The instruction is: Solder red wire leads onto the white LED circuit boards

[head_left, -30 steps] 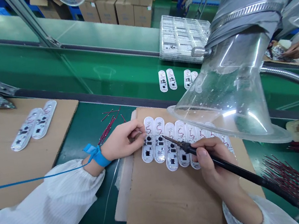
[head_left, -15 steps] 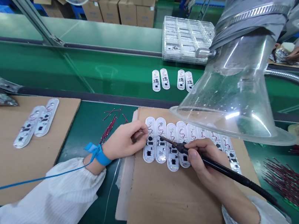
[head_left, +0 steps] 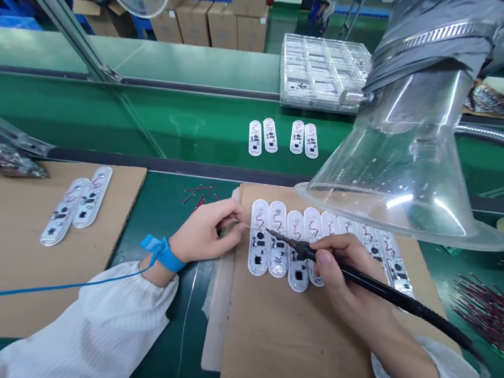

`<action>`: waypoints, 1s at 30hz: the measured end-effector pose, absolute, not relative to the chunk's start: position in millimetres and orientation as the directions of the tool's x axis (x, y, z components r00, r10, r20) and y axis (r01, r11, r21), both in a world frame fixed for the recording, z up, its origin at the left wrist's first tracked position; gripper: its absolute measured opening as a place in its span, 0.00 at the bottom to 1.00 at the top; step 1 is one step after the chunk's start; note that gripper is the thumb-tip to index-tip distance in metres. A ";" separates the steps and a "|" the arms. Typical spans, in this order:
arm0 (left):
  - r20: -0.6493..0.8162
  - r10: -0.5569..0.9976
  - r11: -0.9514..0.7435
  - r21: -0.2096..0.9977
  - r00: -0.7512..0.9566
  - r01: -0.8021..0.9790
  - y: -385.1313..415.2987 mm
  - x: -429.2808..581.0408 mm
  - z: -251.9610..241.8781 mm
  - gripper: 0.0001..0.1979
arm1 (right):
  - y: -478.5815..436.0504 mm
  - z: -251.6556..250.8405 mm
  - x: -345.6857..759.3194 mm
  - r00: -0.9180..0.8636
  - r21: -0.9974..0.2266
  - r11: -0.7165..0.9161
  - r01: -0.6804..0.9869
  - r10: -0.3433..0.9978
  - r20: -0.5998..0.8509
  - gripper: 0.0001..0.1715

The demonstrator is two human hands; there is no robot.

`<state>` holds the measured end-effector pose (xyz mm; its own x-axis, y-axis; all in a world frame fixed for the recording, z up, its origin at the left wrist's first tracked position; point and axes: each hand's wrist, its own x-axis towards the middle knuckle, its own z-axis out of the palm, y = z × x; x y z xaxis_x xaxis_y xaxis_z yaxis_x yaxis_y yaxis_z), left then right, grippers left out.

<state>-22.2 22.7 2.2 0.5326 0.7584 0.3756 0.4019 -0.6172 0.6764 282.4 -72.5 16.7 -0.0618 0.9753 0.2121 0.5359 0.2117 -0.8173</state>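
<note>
My right hand (head_left: 352, 269) grips a black soldering iron (head_left: 375, 287) like a pen. The iron's tip points left and rests at or just over the leftmost white circuit board (head_left: 258, 252); actual contact is too fine to tell. Between the thumb and fingers of my left hand (head_left: 208, 228) is a thin solder wire (head_left: 180, 365), its end reaching toward the iron's tip. A blue wrist strap (head_left: 167, 255) circles my left wrist. Several oval white boards with thin red wires lie in a row on a cardboard sheet (head_left: 293, 340), partly behind my right hand.
A clear fume hood (head_left: 387, 175) hangs over the row's right end. Red wires (head_left: 503, 316) lie bundled at right, with more loose wires (head_left: 198, 194) behind my left hand. Two boards (head_left: 77, 209) lie on the left cardboard. A clear tray stack (head_left: 322, 71) stands on the green belt behind.
My left hand has drawn back slightly from the boards, showing the solder end. The iron's tip has shifted from the second board to the leftmost. Boards on the belt have moved left.
</note>
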 end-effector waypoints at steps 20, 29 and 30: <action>0.321 0.756 -0.605 0.675 0.571 0.422 23.3 -22.7 6.5 0.03 | -68.9 14.4 279.8 -0.080 -0.819 0.247 0.518 0.967 0.241 0.08; 0.298 0.759 -0.595 0.678 0.579 0.432 25.1 -24.6 7.5 0.04 | -64.3 15.9 270.5 -0.101 -0.848 0.224 0.480 0.974 0.200 0.12; 0.298 0.758 -0.596 0.678 0.581 0.430 25.2 -24.5 7.6 0.03 | -63.6 15.6 269.9 -0.111 -0.851 0.230 0.473 0.973 0.201 0.12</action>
<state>-24.5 25.2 7.6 0.5809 0.7576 0.2976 0.4302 -0.5962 0.6779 269.9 -63.6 15.6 -0.1115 0.9732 0.2009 0.4725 0.2298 -0.8508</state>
